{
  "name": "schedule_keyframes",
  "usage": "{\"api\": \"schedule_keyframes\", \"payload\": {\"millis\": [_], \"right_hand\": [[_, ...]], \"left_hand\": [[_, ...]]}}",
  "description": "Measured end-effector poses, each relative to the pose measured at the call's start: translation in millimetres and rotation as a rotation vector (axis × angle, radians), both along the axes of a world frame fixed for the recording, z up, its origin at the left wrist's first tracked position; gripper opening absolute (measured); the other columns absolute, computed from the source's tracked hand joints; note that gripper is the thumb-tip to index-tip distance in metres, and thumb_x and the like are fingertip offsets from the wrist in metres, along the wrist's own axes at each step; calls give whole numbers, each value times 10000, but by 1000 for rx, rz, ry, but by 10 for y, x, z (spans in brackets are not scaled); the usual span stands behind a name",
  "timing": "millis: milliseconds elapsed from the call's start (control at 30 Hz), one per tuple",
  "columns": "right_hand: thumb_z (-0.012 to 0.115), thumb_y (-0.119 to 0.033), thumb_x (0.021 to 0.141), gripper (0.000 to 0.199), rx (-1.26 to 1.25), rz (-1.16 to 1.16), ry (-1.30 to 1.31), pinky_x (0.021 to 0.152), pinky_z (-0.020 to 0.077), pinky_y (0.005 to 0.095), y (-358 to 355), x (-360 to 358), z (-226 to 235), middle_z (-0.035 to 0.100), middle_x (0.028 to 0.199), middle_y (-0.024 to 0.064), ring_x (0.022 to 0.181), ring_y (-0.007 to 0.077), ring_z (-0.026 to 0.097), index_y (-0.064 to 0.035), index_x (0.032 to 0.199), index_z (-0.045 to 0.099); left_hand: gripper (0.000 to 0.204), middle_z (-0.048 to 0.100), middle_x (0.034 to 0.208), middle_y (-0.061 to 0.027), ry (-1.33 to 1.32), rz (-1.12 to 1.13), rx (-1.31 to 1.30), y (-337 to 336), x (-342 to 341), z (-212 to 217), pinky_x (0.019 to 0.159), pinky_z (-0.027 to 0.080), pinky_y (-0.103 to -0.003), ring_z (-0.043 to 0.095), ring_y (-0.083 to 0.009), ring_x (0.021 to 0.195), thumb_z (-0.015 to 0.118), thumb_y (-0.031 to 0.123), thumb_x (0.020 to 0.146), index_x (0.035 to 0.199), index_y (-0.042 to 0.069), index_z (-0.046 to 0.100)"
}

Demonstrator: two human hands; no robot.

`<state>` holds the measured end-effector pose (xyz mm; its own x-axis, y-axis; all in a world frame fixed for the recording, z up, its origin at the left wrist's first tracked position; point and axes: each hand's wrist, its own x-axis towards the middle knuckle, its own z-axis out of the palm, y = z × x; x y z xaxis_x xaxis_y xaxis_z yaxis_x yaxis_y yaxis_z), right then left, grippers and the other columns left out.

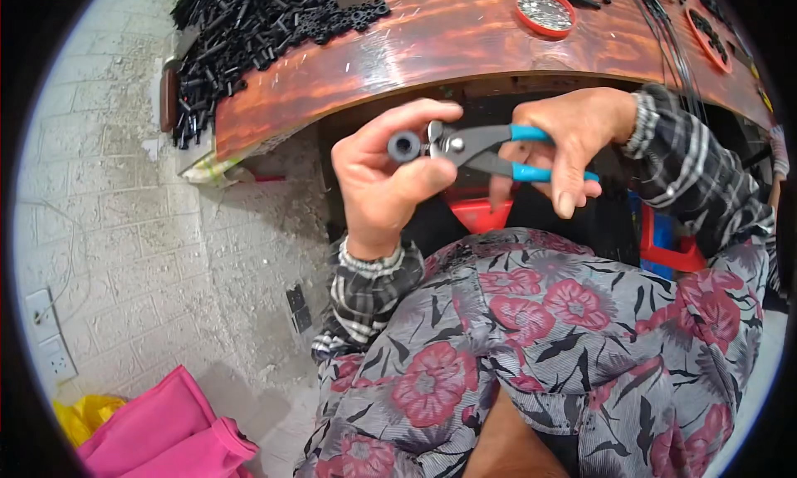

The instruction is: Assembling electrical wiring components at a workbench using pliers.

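Note:
My left hand (365, 179) is closed around a short dark tube (404, 147), its round open end turned up toward me. Pliers with blue handle grips (528, 172) lie in my right hand (581, 129), fingers wrapped about the handles. The jaws of the pliers meet a small metal piece at the tube's side, between my left thumb and forefinger. How the jaws grip that piece is too small to tell. Both hands are held above my lap, in front of the table edge.
A reddish-brown wooden table (448, 42) curves across the top. A heap of black tubes (241, 42) covers its left end. A red dish of small metal pieces (546, 14) and a red tray of black parts (704, 42) stand farther right. Pink fabric (166, 428) lies lower left.

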<state>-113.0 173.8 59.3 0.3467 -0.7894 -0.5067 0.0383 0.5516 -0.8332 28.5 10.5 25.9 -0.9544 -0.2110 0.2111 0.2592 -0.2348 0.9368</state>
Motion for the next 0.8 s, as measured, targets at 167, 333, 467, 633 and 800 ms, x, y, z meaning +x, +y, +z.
{"api": "schedule_keyframes", "payload": {"millis": [167,333,467,633,800], "right_hand": [[640,-92,552,562,-877,-427,1586,662,424,371,104,223,55,532,890,160,788,306,534,-15,1086,484],[628,-169,642,409,-1066,-361,1808,653,426,352,128,88,94,541,860,152,773,287,536,-21,1010,531],[652,-257,721,333,-116,-119,215,342,395,220,79,-75,171,555,511,66,347,91,489,61,781,576],[673,-114,628,342,-533,-226,1089,434,393,302,103,128,201,524,561,95,497,191,554,17,897,510],[615,-91,685,302,-386,-260,1189,584,398,370,-22,167,218,506,686,132,669,303,531,-6,936,469]], "left_hand": [[471,457,621,0,69,63,62,-27,-59,40,430,295,-200,388,-52,481,673,214,745,1040,-106,492],[499,584,832,-19,49,-34,148,-151,-25,-32,641,400,-163,507,-48,723,780,86,581,1024,-33,583],[503,582,816,-17,47,-78,88,-135,18,-30,610,390,-160,501,-45,691,776,136,606,1034,-37,576],[553,381,545,39,75,-31,36,-69,-78,-33,425,266,-214,326,-38,461,675,281,750,1094,-99,467],[547,477,604,28,119,-27,181,-96,-17,-98,427,264,-182,366,-32,481,555,449,806,1016,-55,570]]}}
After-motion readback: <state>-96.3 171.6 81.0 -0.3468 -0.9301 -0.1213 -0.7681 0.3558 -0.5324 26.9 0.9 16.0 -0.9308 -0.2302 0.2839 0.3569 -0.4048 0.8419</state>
